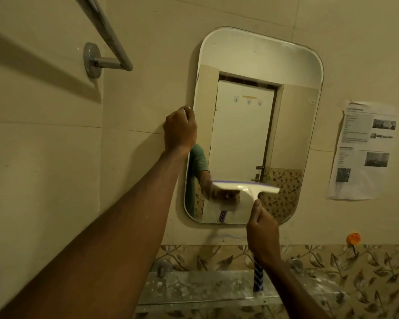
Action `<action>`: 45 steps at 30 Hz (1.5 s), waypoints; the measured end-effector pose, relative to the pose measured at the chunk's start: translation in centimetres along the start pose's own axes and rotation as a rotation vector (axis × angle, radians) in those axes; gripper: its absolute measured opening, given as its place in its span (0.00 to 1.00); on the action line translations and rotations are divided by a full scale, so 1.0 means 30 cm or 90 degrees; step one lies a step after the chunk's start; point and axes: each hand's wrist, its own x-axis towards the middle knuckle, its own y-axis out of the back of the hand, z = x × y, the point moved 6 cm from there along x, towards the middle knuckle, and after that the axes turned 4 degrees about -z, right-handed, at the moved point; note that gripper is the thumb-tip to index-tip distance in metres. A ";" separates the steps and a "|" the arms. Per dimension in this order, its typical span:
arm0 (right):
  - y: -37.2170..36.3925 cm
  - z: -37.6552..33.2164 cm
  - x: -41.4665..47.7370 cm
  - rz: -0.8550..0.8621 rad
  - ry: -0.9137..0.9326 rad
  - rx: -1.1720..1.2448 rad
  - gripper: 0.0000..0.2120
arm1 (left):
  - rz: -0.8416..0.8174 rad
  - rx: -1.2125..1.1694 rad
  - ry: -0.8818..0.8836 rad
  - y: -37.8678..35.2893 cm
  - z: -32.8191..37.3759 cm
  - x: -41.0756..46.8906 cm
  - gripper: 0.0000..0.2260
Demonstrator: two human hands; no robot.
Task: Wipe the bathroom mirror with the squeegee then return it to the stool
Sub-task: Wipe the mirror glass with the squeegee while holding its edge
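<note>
Wall (44,157): I see large, plain cream tiles with a smooth, slightly glossy face, and a band of leaf-patterned tile (366,272) running below.
Mirror (293,72): an upright rectangle with rounded corners and a bevelled rim, fixed flat on the wall. Its glass reflects a pale door.
Shelf (194,286): a clear glass ledge below the mirror, heavily spotted with white marks, held on round metal pegs.
Towel rail (111,42): a round polished metal bar at upper left, joined to the wall by a disc mount.
Paper sheet (364,153): a crinkled printed page with small dark photos, stuck to the wall right of the mirror.
Squeegee (247,188): a white plastic T-shaped head with a thin purple-blue blade strip along its top edge. It lies against the lower part of the mirror glass. Its handle (258,277) is dark with blue stripes and reaches down to the shelf.
Left hand (180,130): its fingers are curled at the mirror's left rim. I cannot tell whether they grasp the rim or only brace there.
Right hand (263,231): its fingers are wrapped around the squeegee's handle, with the thumb pointing up along the neck.
Hook (353,238): a small round orange cap on the wall, lower right.
</note>
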 end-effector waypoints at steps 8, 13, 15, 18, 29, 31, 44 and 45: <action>-0.104 0.211 -0.221 -0.061 -0.157 -0.012 0.21 | -0.014 0.004 0.006 -0.005 -0.002 0.001 0.17; -0.101 0.216 -0.237 -0.075 -0.161 -0.034 0.21 | -0.019 -0.014 0.001 -0.005 0.003 -0.004 0.17; -0.089 0.224 -0.253 -0.077 -0.166 -0.048 0.23 | -0.018 -0.017 0.001 -0.005 0.004 -0.006 0.18; -0.052 0.180 -0.250 -0.050 -0.150 -0.021 0.23 | -0.021 -0.010 0.005 -0.005 0.002 -0.004 0.18; 0.144 -0.426 0.347 0.042 0.122 0.100 0.21 | -0.104 -0.105 0.075 0.002 -0.016 0.007 0.22; 0.151 -0.492 0.406 0.035 0.132 0.111 0.19 | -0.136 -0.145 0.110 0.006 -0.016 0.005 0.23; -0.074 -0.201 -0.036 -0.084 0.031 -0.015 0.19 | -0.183 -0.158 0.140 0.030 0.018 -0.016 0.23; -0.048 -0.237 0.003 -0.066 0.049 0.005 0.20 | -0.185 -0.160 0.143 0.031 0.019 -0.017 0.23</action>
